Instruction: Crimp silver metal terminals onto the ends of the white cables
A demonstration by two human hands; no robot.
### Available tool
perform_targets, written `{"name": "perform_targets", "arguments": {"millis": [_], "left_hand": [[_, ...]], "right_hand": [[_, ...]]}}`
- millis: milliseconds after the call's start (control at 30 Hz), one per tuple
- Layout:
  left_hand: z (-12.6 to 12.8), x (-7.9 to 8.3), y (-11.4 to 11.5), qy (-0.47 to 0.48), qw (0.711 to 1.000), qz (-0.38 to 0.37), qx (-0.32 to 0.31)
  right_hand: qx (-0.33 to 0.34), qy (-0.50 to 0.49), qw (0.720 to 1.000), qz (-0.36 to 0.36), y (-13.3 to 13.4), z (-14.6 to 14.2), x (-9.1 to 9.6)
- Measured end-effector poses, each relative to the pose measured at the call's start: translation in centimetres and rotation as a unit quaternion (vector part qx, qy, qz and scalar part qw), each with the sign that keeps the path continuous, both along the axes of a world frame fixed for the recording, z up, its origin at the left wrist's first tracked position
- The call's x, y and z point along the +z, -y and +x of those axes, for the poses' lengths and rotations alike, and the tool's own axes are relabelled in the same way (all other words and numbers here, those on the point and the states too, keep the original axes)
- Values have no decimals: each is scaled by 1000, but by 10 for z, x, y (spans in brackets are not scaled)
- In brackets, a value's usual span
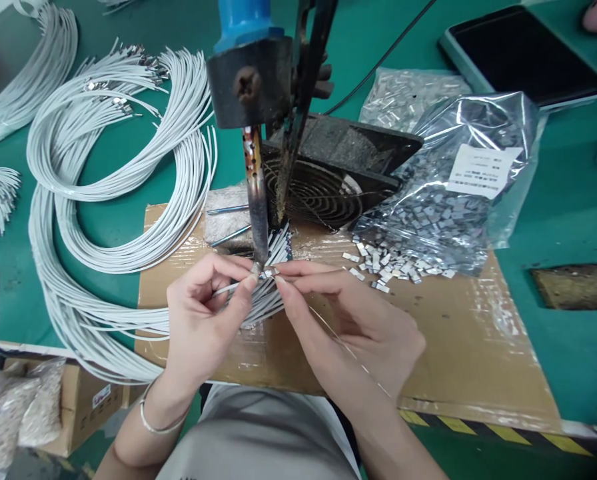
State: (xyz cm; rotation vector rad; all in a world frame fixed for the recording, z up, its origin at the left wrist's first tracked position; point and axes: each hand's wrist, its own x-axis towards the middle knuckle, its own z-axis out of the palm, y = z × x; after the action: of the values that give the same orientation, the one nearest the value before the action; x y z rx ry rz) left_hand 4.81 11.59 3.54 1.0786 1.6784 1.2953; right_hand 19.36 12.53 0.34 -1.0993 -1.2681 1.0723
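Note:
Under a clamped soldering iron (258, 200) with a blue handle, both my hands meet at its tip. My left hand (206, 313) is closed, pinching a white wire (223, 290) near its end. Between the fingertips of my right hand (353, 327) is a small metal clip (269, 273), held against the wire's end right by the iron tip. A thin silvery strand (348, 349), looking like solder wire, runs across the right palm. Behind my fingers lies a bundle of white wires (263, 300), partly hidden by them.
Coiled white wires (73, 193) lie on the green table at left. A black fan (323, 187) stands behind the iron. Loose metal clips (393, 263) spill from a plastic bag (458, 193) onto the cardboard (458, 353). A dark-screened tablet-like device (528, 57) is at back right.

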Motion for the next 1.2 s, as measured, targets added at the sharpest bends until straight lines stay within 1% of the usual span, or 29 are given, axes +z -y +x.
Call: {"name": "perform_targets", "arguments": {"millis": [67, 100, 167, 233, 267, 333, 367, 400, 467, 500, 533, 600, 633, 700, 733, 767, 800, 833, 867, 900, 967, 1100, 1133, 1200], "left_hand": [[1, 1, 1, 3, 1000, -4, -4], [2, 1, 3, 4, 1000, -8, -7], [5, 0, 9, 6, 1000, -22, -15], [8, -1, 19, 17, 999, -36, -27], [9, -2, 25, 27, 998, -43, -39], [11, -5, 38, 41, 994, -63, -80], [12, -7, 44, 42, 990, -77, -109], [11, -8, 50, 38, 985, -92, -141], [9, -11, 60, 15, 974, -102, -204], [7, -13, 65, -6, 970, -92, -227], [5, -15, 69, -32, 967, -74, -243], [-1, -21, 79, -89, 962, -22, -257], [-4, -24, 83, -114, 962, 0, -248], [-11, -32, 91, -182, 963, 37, -196], [-15, -36, 94, -240, 955, 59, -163], [-18, -40, 96, -311, 938, 80, -129], [-22, -43, 97, -378, 915, 96, -100], [-26, -46, 97, -430, 893, 107, -82], [-30, -49, 96, -462, 876, 113, -80], [-33, -50, 94, -478, 866, 123, -86], [-38, -51, 90, -486, 856, 140, -109], [-45, -44, 82, -503, 835, 170, -146], [-46, -42, 80, -504, 833, 172, -151], [-49, -36, 78, -490, 842, 159, -159]], "right_hand": [[-2, 1, 1000, -3, 0, 0, 0], [-21, 9, 1000, -8, 0, 2, 1], [-92, 23, 995, -21, -2, 8, 2], [-158, -3, 987, -31, -5, 22, 2], [-167, -39, 984, -36, -6, 32, 1], [-159, -117, 979, -50, -10, 56, -2], [-153, -113, 979, -74, -11, 68, -5], [-166, -93, 977, -95, -12, 78, -8], [-226, -18, 970, -92, -13, 93, -16], [-263, 29, 960, -92, -13, 97, -19], [-285, 66, 952, -95, -11, 98, -22], [-283, 88, 949, -106, -8, 95, -26], [-269, 80, 954, -109, -6, 91, -27], [-243, 52, 963, -104, -2, 83, -28], [-236, 43, 966, -98, 0, 80, -28], [-231, 39, 968, -92, 1, 78, -28], [-230, 39, 969, -86, 2, 76, -29], [-227, 40, 970, -82, 3, 76, -29], [-224, 44, 970, -78, 3, 75, -29], [-224, 51, 971, -72, 3, 76, -30], [-222, 70, 971, -61, 4, 78, -29], [-201, 126, 969, -64, 4, 86, -28], [-193, 143, 968, -69, 4, 89, -28], [-177, 183, 964, -73, 3, 94, -29]]}}
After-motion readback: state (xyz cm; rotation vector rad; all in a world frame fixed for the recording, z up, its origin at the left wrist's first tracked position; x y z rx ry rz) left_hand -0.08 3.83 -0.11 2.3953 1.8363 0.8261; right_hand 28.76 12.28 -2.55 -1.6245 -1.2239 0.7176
